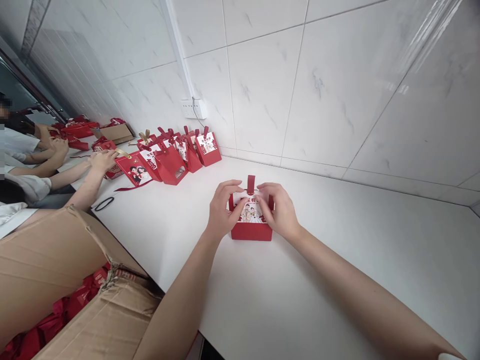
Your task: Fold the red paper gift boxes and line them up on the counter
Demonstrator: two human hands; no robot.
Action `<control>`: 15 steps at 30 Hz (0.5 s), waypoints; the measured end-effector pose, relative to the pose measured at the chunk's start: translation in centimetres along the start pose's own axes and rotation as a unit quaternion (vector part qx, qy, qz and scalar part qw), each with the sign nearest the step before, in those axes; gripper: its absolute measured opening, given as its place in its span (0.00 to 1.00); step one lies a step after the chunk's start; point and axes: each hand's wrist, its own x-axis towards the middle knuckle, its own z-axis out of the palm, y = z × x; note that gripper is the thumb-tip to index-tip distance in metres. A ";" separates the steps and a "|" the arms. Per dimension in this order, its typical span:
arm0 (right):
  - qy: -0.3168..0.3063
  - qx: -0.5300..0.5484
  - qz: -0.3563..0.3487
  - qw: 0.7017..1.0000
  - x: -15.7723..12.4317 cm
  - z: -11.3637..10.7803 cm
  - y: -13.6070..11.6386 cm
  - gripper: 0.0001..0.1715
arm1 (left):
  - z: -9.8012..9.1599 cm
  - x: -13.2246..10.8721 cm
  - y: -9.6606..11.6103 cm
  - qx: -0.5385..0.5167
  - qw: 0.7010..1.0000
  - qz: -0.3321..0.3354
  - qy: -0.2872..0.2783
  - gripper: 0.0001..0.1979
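A red gift box (251, 231) with a white card showing a cartoon wedding couple stands upright on the white table in front of me. A dark red ribbon loop (251, 184) sticks up from its top. My left hand (224, 206) grips the box's upper left side, thumb on the front card and fingers curled over the top edge. My right hand (278, 207) holds the upper right side in the same way. The backs of both hands hide the box's sides.
Finished-looking red gift boxes (170, 165) stand in a group at the back left, by the tiled wall. Co-workers' hands (103, 161) work farther left. Scissors (104, 203) lie near the table's left edge. An open cardboard carton (123, 305) holding red packages stands at lower left.
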 end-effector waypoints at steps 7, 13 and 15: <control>-0.003 -0.081 -0.079 0.994 -0.8 0.5 1.8 0.16 | 1.3 -0.8 -0.7 0.053 0.998 0.020 0.011 0.10; 0.009 -0.089 -0.043 0.995 -0.8 0.5 1.2 0.10 | 1.8 -1.0 -0.3 0.056 0.998 -0.012 0.028 0.07; 0.011 -0.106 -0.043 0.993 -0.6 0.4 0.9 0.07 | 1.6 -1.0 -0.1 0.071 0.997 -0.003 0.025 0.06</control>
